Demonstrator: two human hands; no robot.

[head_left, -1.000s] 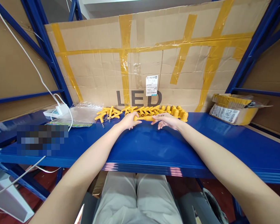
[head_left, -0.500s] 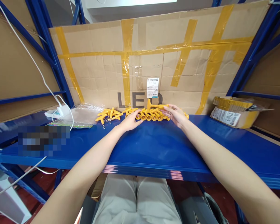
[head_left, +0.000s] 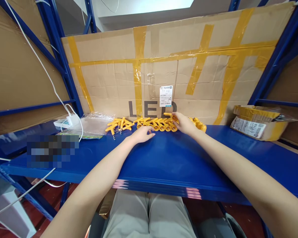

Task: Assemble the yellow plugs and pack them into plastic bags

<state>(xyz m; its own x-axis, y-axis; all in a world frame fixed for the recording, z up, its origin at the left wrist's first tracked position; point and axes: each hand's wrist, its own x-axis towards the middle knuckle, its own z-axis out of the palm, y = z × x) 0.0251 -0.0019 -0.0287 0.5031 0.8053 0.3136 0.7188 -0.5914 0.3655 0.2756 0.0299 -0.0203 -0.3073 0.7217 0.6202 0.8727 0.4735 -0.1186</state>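
Observation:
A row of several yellow plastic pieces with round cup ends (head_left: pixel 168 128) lies on the blue shelf along the cardboard. My right hand (head_left: pixel 185 124) is closed on a yellow piece (head_left: pixel 168 114), held just above the row. My left hand (head_left: pixel 142 134) rests at the front of the row, thumb and fingers apart, with nothing visible in it; some fingertips are against the yellow pieces. Left of the row lies a loose pile of yellow T-shaped pieces with metal spirals (head_left: pixel 119 124).
A large taped cardboard sheet (head_left: pixel 109 79) stands behind the blue shelf (head_left: pixel 164 158). Plastic bags (head_left: pixel 95 125), a white plug (head_left: pixel 73 121) with cables and a blurred dark object (head_left: pixel 52 150) are at left. An open small carton (head_left: pixel 259 124) sits at right.
The yellow piece in my right hand has turned and come lower over the row. My left hand has opened slightly beside the row. The whole view has shifted a little.

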